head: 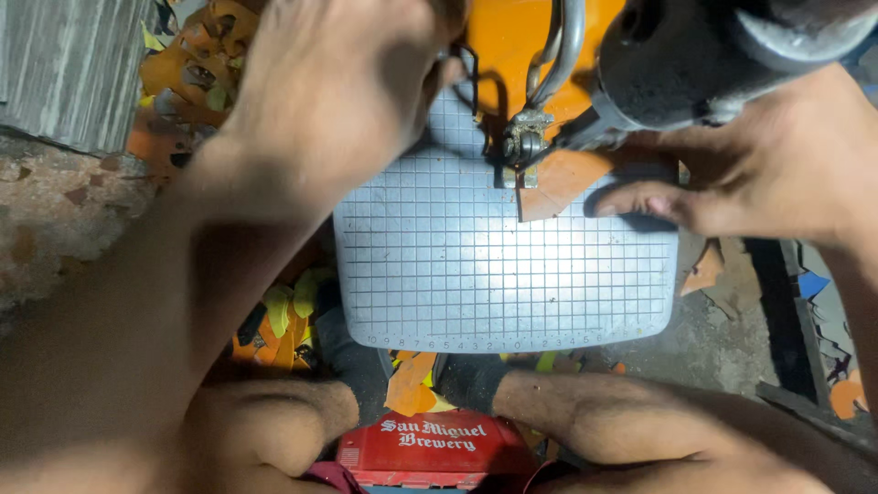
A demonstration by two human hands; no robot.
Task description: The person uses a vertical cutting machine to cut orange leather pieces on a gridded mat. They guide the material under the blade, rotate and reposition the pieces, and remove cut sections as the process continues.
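Head camera looks down at a big white grid plate (503,274) with little squares all over it, and everything else sits around this plate. Above the plate's top right corner is a dark grey machine head (695,55), and from it a small metal foot (523,146) comes down onto the top middle of the plate. An orange piece (560,183) lies flat on the plate just to the right of that foot, with one edge tucked under it. The left hand (338,91) is big and blurry over the plate's top left corner; I cannot tell if its fingers are bent or straight, or if they hold anything. The right hand (768,174) comes in from the plate's right side, fingers stretched out flat and close together, pressing on the orange piece. Below the plate, between two bare knees, sits a red crate (430,448). Orange and yellow scraps (283,320) lie on the floor left of the plate.
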